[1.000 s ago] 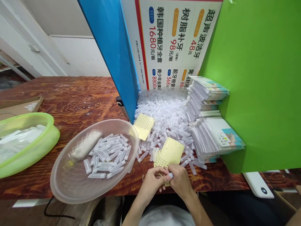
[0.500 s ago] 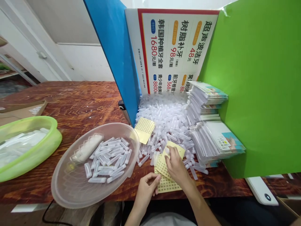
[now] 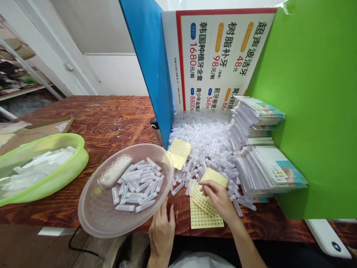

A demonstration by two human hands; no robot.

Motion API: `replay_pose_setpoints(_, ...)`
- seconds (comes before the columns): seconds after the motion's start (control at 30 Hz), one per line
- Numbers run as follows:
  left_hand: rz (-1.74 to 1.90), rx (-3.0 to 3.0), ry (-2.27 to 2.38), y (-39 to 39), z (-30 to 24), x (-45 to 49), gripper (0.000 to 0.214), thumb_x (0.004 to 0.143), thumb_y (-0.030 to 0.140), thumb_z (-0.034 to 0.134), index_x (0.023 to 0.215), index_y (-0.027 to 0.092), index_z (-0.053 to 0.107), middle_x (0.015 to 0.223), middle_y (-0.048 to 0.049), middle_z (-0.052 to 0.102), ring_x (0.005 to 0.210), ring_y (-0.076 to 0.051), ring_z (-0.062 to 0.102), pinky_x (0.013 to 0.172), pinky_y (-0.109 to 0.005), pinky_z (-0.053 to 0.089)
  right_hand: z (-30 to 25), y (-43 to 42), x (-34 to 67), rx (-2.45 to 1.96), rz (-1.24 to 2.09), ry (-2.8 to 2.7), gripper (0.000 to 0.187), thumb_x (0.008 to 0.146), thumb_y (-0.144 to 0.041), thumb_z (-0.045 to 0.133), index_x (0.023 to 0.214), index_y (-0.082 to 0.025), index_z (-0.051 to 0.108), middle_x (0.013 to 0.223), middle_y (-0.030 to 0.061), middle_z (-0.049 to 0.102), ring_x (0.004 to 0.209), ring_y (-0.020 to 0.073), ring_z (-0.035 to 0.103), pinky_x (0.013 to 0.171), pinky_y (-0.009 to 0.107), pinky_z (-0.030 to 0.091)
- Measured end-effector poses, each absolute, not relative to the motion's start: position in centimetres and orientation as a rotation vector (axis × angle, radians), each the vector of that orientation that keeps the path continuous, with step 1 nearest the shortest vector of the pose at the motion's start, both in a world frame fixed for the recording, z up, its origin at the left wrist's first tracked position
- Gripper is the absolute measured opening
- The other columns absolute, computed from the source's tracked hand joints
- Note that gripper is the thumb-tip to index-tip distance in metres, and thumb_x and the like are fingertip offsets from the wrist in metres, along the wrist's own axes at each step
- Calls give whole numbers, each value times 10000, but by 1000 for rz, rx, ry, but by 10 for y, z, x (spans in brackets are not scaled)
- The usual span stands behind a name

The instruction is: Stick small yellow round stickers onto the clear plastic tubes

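My bench [image 3: 119, 111] looks like glossy, grained wood; my basin [image 3: 93, 216] and tubes [image 3: 206, 139] are smooth, translucent plastic, my dotted sheets [image 3: 205, 222] paper, the green panel [image 3: 312, 82] smooth.

Yellow paper sheets [image 3: 201, 216] printed with dot rows, overlapping on desk [image 3: 134, 123]; left of them, translucent plastic basin [image 3: 90, 212], small translucent plastic tubes [image 3: 136, 182] loose inside.

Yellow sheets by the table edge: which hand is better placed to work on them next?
Probably the right hand: it is over the yellow sheets. The left hand is off to their left, by the rim of the clear bowl.
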State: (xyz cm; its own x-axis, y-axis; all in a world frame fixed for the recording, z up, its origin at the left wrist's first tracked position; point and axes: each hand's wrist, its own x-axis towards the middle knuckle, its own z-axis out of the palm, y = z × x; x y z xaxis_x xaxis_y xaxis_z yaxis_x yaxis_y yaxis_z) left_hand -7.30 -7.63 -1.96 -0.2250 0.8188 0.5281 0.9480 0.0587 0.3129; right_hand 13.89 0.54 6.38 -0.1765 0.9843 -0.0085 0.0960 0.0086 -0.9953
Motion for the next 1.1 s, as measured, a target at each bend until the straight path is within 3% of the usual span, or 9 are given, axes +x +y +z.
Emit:
replay_pose_setpoints(0.23,-959,-1802,-1972,-76,-32,-86,291,968,288,571,1211,167,673,1094,-92,765,954,-270,716,905,-366,516,37,-29,164,-1309,1281,-1240,353,901,-471,599,964,-151,734,728,35,643,607,143,546,576,258,442)
replay_pose_setpoints(0.37,-880,-1716,-2031,-77,-30,-88,249,974,324,566,1049,162,740,852,-69,783,711,-220,714,726,-307,522,31,-45,149,-1284,1436,-1256,328,900,-456,603,944,-157,730,695,17,623,553,121,503,529,235,392)
replay_pose_setpoints(0.47,-726,-1671,-2123,-80,-28,-89,292,978,366,546,940,174,764,612,-32,705,527,-194,651,556,-279,453,29,-53,134,-1250,1508,-1312,289,908,-410,586,951,-165,734,674,6,610,545,115,490,517,224,371)
replay_pose_setpoints(0.67,-580,-1767,-2287,-74,-21,-96,349,971,392,485,993,210,781,656,-84,733,483,-206,643,437,-243,368,27,-58,110,-1199,1519,-1471,245,918,-322,539,940,-187,741,661,-2,609,572,129,515,542,225,396)
replay_pose_setpoints(0.8,-1073,-1880,-2496,-78,-18,-99,417,916,547,526,1015,231,779,590,-49,694,470,-188,636,476,-241,442,23,-56,102,-1157,1502,-1524,245,922,-358,557,931,-195,740,704,5,595,613,141,535,579,238,436)
replay_pose_setpoints(0.9,-1599,-2072,-2727,-85,-12,-85,547,827,697,574,1056,238,764,453,15,592,404,-160,576,475,-231,475,20,-56,100,-1067,1464,-1447,341,908,-467,601,1147,-245,699,946,41,609,717,154,561,644,258,490)
replay_pose_setpoints(0.97,-1747,-2254,-2822,-88,-4,-68,602,813,731,563,1051,218,768,411,26,548,362,-151,526,428,-231,453,18,-56,100,-1001,1444,-1437,407,912,-523,593,1224,-274,668,1072,59,605,802,172,587,725,284,517)
replay_pose_setpoints(1.03,-1703,-2515,-2717,-85,6,-48,539,873,674,533,1003,214,782,461,0,590,407,-154,555,460,-234,472,17,-55,102,-1046,1301,-1479,368,924,-542,565,1114,-267,718,1036,61,623,827,193,605,753,301,527)
replay_pose_setpoints(1.1,-1602,-2647,-2470,-78,14,-31,451,939,573,500,1002,228,783,640,-54,693,579,-189,656,596,-260,539,15,-52,109,-1171,1074,-1487,336,935,-525,545,975,-251,736,936,60,627,828,222,612,747,324,533)
